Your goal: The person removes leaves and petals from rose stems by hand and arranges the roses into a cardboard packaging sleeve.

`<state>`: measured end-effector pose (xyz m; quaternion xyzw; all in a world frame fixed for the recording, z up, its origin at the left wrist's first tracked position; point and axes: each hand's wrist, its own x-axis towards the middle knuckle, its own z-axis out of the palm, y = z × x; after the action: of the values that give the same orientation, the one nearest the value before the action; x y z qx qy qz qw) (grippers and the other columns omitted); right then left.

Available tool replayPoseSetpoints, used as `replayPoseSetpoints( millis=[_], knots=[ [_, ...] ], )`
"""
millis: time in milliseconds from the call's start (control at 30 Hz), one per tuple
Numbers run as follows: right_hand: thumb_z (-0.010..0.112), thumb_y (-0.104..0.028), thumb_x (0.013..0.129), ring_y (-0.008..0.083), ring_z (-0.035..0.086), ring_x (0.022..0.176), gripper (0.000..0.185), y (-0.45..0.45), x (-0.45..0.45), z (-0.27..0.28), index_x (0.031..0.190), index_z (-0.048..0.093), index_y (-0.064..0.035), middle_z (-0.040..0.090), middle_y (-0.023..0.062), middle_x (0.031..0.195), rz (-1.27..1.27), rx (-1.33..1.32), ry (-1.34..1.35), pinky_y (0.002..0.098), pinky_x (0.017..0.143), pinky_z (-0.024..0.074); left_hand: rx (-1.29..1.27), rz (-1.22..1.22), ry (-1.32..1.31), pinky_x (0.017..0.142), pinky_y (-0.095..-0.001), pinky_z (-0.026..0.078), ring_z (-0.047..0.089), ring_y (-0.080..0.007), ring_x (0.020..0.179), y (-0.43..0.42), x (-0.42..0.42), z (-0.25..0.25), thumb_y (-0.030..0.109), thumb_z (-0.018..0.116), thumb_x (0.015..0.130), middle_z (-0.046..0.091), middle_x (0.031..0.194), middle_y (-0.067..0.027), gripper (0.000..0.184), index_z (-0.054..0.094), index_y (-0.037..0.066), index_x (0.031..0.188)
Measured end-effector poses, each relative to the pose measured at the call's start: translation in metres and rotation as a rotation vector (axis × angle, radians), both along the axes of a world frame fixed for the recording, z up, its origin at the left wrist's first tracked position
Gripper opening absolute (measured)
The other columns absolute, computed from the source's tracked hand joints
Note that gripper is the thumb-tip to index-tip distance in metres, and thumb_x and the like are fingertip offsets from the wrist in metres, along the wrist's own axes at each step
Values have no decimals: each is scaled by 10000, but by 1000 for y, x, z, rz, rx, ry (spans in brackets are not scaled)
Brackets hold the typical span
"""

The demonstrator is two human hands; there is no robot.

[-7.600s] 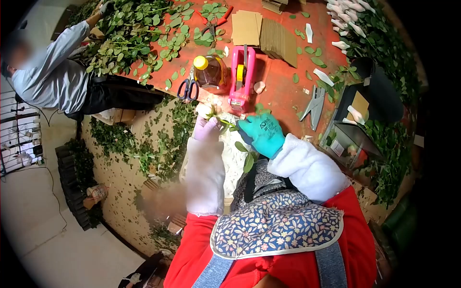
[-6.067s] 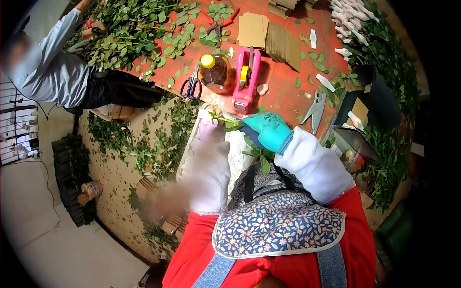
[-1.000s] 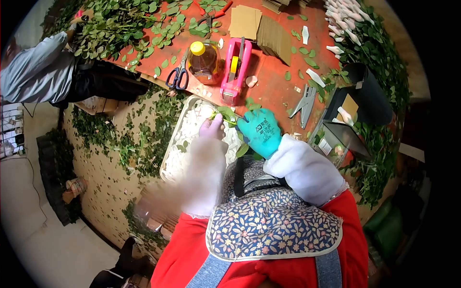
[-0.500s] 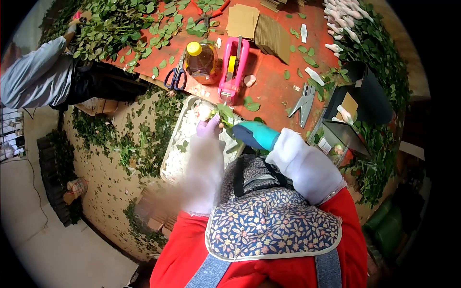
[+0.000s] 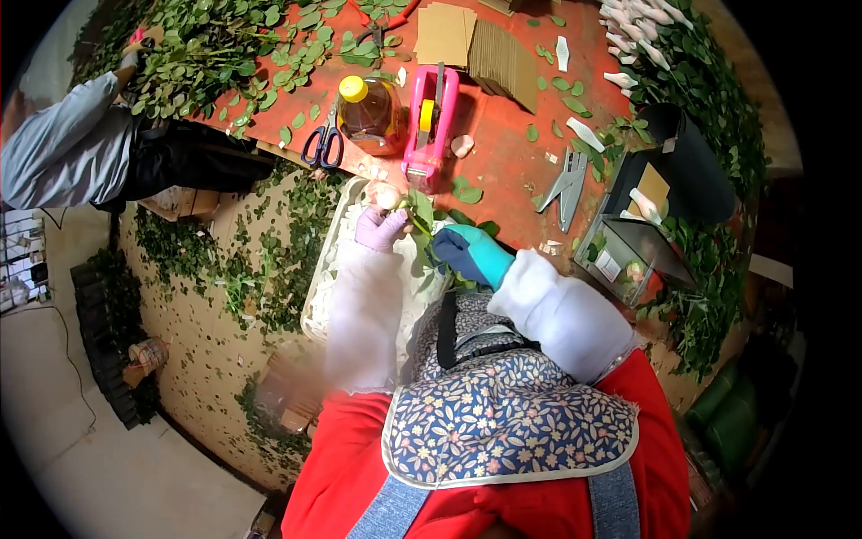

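A pale pink rose [image 5: 386,196] with green leaves is in front of me, its bloom pointing up and left. My left hand [image 5: 381,230], in a lavender glove, is closed just below the bloom. In a teal and navy glove, my right hand [image 5: 472,253] is closed round the leafy stem lower down, to the right; its fingertips are partly hidden. Under both hands stands a white crate [image 5: 311,316] holding loose white pieces and some leaves. Beyond the bloom, a pink tape dispenser [image 5: 433,126] stands at the table edge.
On the red table [image 5: 499,171] are scissors [image 5: 323,144], a yellow-capped bottle [image 5: 368,112], cardboard pieces [image 5: 498,63] and a grey stapler [image 5: 566,190]. Netted roses [image 5: 642,31] lie at the far right. At left, a co-worker's sleeve [image 5: 67,144] reaches toward piled foliage [image 5: 206,58].
My left hand has turned slightly and moved left, and the bloom shows more fully. My right hand stays at the stem, with its fingers curled in more. The view has shifted a little.
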<state>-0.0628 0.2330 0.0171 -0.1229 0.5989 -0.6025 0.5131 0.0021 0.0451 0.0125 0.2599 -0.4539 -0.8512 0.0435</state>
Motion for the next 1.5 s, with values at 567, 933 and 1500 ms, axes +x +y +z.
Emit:
replayPoseSetpoints(
  millis=[567, 933, 1500],
  knots=[
    [612, -166, 859, 255, 629, 615, 120, 3, 2, 28, 915, 636, -62, 643, 127, 728, -93, 177, 768, 376, 593, 485, 293, 164, 231, 702, -303, 454, 574, -150, 794, 24, 4, -16, 28, 681, 792, 628, 1001, -46, 392, 533, 77, 1152],
    [632, -133, 874, 163, 609, 714, 175, -16, 4, 5, 1013, 603, -31, 639, 76, 812, -195, -58, 511, 315, 643, 480, -187, 431, -24, 403, -191, 307, 437, -47, 462, 24, -7, -16, -5, 726, 787, 617, 753, -1, 366, 531, 73, 1086],
    [539, -253, 958, 85, 542, 711, 286, -25, -11, 26, 1031, 617, 12, 616, 21, 807, -170, -62, -120, 244, 622, 430, -137, 337, -37, 487, -178, 370, 486, -40, 541, 25, -17, 38, -33, 750, 744, 628, 804, 5, 413, 556, 30, 1104]
  ],
)
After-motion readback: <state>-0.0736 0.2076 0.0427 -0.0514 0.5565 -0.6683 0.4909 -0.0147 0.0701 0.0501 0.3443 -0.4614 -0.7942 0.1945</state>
